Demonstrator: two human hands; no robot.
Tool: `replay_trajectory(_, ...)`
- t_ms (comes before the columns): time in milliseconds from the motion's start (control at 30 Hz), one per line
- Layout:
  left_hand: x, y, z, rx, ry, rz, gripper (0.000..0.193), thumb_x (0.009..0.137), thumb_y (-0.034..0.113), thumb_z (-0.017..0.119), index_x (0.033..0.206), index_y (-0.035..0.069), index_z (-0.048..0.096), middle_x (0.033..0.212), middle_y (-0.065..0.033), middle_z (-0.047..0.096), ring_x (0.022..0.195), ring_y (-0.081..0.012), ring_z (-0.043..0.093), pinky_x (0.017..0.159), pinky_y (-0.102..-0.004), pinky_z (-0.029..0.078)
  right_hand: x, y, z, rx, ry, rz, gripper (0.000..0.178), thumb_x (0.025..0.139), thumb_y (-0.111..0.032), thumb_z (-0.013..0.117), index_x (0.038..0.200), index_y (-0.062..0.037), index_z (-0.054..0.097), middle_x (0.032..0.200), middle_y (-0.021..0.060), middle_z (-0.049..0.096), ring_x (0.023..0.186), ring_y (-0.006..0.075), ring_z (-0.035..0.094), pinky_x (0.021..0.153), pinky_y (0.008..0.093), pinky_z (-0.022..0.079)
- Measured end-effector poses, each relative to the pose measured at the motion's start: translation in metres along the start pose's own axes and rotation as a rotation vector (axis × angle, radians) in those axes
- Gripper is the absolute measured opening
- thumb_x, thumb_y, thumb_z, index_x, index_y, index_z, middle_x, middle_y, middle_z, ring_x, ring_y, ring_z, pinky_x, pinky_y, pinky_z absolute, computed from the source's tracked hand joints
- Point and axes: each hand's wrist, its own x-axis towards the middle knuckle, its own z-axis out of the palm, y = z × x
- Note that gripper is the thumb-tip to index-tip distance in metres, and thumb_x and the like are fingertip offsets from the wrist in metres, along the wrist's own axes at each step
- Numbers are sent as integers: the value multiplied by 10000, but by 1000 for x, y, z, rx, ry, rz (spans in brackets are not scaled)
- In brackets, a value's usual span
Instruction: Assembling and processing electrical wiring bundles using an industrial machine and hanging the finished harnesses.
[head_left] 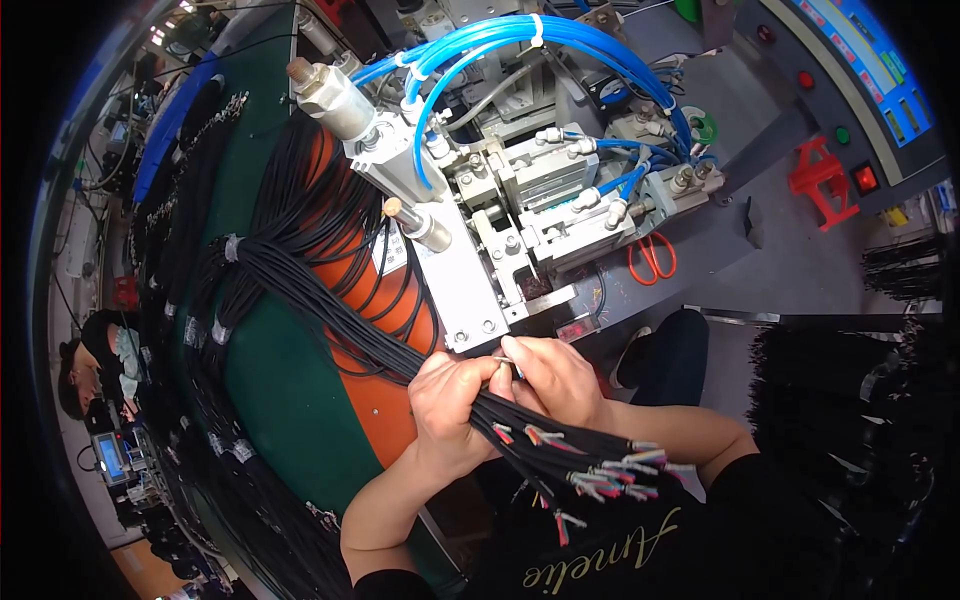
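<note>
My left hand (447,398) is closed around a bundle of black cables (345,325). Just right of it, my right hand (560,383) pinches with thumb and forefinger. Both sets of fingertips meet at a small pale wire end (505,361), right below the front corner of a metal machine (458,290). Past my hands the bundle fans out toward my body, and its stripped cable ends (615,478) show red, white and other coloured cores. My palms hide part of the bundle.
Blue air hoses (540,32) arch over the machine. Red-handled scissors (652,260) lie beside it. More black cables (290,510) run along the green table (285,400) at left, and others hang at right (825,400). A control panel with a lit screen (885,75) stands at upper right.
</note>
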Motion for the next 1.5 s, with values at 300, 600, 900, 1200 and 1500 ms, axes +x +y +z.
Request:
replay_trajectory(300,0,-6,4,-20,-47,47,113,780,15,698,813,60,601,645,-35,625,555,-207,606,563,-326,386,7,13,-31,852,-231,661,218,955,-10,562,1144,57,646,1010,132,626,840,155,635,686,280,522)
replay_trajectory(600,3,-14,-12,-261,-200,-45,102,802,22,704,818,55,609,683,-41,657,558,-207,606,570,-325,397,16,18,-38,1067,-350,776,181,937,28,580,1086,47,680,1019,144,649,718,139,657,542,221,483)
replay_trajectory(900,0,-6,-16,-185,-323,-133,93,790,46,701,829,45,617,639,-38,626,556,-220,592,586,-325,408,23,13,-39,421,-304,322,79,867,3,655,936,26,686,913,106,670,609,135,647,483,252,481)
replay_trajectory(1200,-8,4,-7,298,-315,78,401,676,25,644,1076,-7,653,879,-89,601,730,-240,594,668,-342,466,22,14,-41,-335,-467,49,68,773,-66,661,764,-27,607,743,79,563,550,262,591,484,368,477)
replay_trajectory(1500,-12,1,-4,279,-336,46,470,667,17,622,1133,-41,632,887,-101,572,749,-246,588,684,-352,479,16,22,-36,-220,-374,54,72,802,-84,646,772,-35,604,738,81,553,598,261,609,504,367,483)
